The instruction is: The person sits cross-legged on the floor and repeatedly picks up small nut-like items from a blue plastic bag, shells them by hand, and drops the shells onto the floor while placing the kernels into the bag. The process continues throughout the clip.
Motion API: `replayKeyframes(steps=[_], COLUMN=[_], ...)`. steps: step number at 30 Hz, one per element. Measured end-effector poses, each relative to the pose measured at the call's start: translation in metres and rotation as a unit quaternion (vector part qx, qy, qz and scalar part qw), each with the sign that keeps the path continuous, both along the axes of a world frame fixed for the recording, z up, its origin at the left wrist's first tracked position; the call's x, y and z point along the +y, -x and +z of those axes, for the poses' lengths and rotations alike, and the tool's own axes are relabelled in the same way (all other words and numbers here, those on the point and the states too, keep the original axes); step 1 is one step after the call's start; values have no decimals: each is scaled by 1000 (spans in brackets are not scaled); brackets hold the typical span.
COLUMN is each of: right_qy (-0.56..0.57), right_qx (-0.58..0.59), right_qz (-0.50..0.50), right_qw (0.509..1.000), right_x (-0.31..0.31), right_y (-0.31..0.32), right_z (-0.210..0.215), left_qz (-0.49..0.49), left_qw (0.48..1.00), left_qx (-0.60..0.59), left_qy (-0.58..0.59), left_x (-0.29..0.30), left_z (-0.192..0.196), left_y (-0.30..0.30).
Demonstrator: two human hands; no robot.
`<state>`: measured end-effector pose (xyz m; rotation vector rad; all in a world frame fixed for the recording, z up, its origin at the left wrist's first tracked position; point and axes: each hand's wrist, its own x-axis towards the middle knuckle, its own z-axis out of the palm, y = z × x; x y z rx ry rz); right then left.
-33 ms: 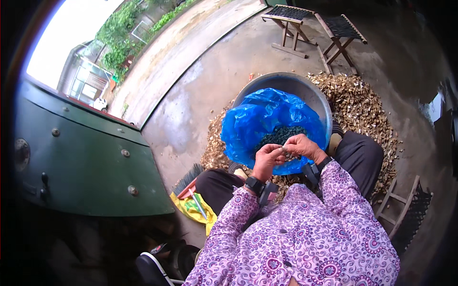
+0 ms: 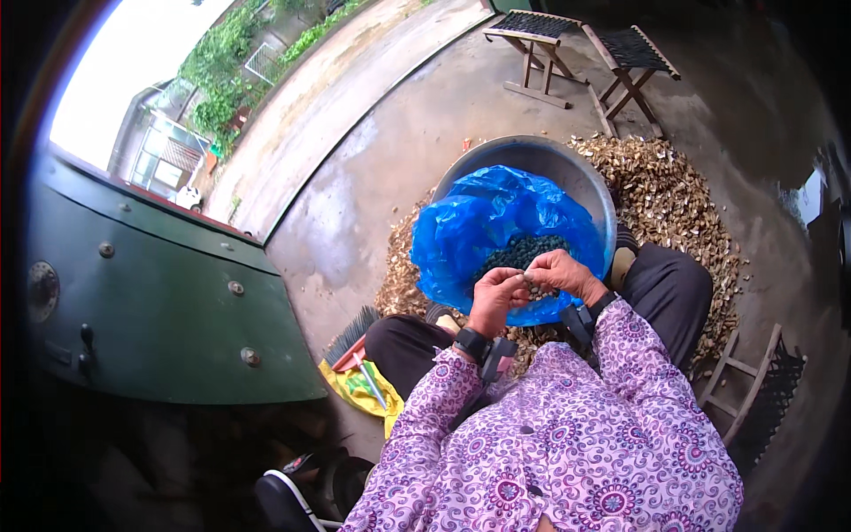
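Observation:
Above the near edge of a blue plastic bag [image 2: 443, 244], my left hand [image 2: 498, 297] and my right hand [image 2: 567, 273] meet fingertip to fingertip. Both are closed in a pinch on one small pale peanut [image 2: 526, 277], mostly covered by the fingers. The bag lies spread inside a wide grey metal basin [image 2: 605, 191]. Shelled kernels [image 2: 523, 248] fill its hollow and look dark under the blue. Paler pieces show just below my hands. Dry, tan peanut shells [image 2: 674, 195] are heaped around the basin, most thickly on the right.
Two folding stools [image 2: 629, 53] stand beyond the basin, and another stool [image 2: 753, 386] lies at the right. Left of my knee, a broom [image 2: 350, 341] rests by a yellow bag [image 2: 355, 390]. A green metal panel [image 2: 168, 301] takes up the left side.

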<state>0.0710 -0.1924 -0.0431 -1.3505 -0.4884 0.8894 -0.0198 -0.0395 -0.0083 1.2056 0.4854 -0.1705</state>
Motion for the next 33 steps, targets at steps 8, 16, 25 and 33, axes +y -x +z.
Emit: replayKeyframes(steps=[8,16,25,33], right_qy=[-32,-50,-86,-69], right_qx=[-8,-6,11,-13], right_qz=[-14,-45,-38,-21], right_qw=[999,998,995,997], right_x=[-12,-19,-18,-15], right_y=[0,-2,-3,-3], right_z=[3,9,8,2], left_qz=[-16,-1,-14,-25], left_qw=[1000,999,1000,997], left_qx=[1,-6,-7,1], left_qy=[-19,48,-7,-68], left_x=[-14,-10,-16,-16], left_z=[15,12,19,24], left_y=[-7,-13,-16,-16])
